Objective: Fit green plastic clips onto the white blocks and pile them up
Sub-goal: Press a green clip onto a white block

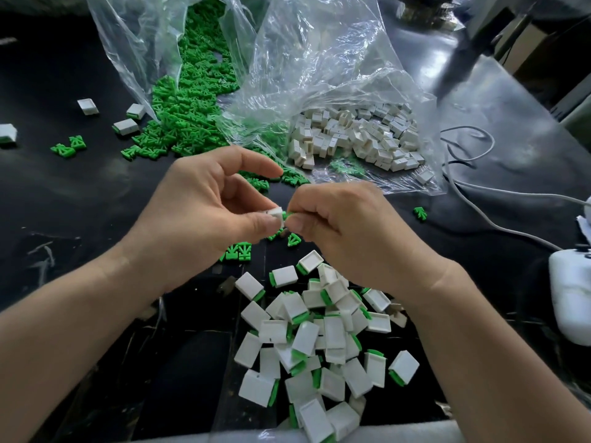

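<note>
From the head camera: holds a small white block [275,212] in the left hand [204,212], pinched by thumb and curled fingers. Pinches a green clip [289,215] in the right hand [345,231]. Has both hands together in the air, fingertips touching, above the dark table [64,203].

Points the clip left at the end of the block, so the next push looks like a short one from right to left. Hard to tell how far in the clip sits, with fingers hiding most of it.

Has the pile of done blocks [319,340] just below the right wrist, close to the body, so the drop looks easy and straight down. Has plenty of room there.

Has the bag of clips [128,52] far ahead on the left and the bag of blocks [319,59] far ahead on the right, both past the hands. Has a white gadget [572,298] off to the right, well apart from the pile.
</note>
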The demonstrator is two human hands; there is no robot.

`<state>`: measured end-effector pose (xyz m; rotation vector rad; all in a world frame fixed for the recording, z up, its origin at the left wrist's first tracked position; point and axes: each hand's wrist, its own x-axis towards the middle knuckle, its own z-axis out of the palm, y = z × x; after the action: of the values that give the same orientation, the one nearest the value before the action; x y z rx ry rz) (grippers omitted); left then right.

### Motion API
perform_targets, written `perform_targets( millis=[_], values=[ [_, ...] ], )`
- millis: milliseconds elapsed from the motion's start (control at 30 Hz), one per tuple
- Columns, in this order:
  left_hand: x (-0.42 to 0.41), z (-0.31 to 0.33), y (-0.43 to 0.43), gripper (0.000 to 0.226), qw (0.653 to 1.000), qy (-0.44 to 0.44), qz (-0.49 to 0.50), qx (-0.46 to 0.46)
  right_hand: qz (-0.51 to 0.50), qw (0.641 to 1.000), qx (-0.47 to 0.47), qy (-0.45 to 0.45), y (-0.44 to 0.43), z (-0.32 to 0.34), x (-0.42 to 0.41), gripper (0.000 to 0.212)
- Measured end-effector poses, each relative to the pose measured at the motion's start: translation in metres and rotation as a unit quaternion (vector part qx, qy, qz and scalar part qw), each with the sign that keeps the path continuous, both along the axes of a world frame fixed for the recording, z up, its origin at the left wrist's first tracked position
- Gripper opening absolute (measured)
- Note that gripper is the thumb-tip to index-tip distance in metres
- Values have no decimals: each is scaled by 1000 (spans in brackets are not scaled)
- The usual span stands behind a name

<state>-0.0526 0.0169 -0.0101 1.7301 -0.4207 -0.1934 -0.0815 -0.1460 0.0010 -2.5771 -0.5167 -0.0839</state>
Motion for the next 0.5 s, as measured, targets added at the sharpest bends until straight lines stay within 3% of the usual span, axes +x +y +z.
perform_targets(
  millis=[133, 233, 333, 500],
  values=[
    [-1, 2, 2, 40, 999, -35, -26, 31, 21, 999, -34, -10, 1, -1, -2, 14],
    [3, 3, 1, 44, 998, 18, -25, -60, -24, 991, 130, 31, -1, 1, -1, 16],
    [4, 2, 1, 47, 989, 52, -19, -140, -48, 929, 342, 135, -2, 2, 0, 30],
    [-2, 2, -4, 39, 984, 42, -24, -173, -30, 826, 483, 289, 1, -2, 3, 51]
  ],
)
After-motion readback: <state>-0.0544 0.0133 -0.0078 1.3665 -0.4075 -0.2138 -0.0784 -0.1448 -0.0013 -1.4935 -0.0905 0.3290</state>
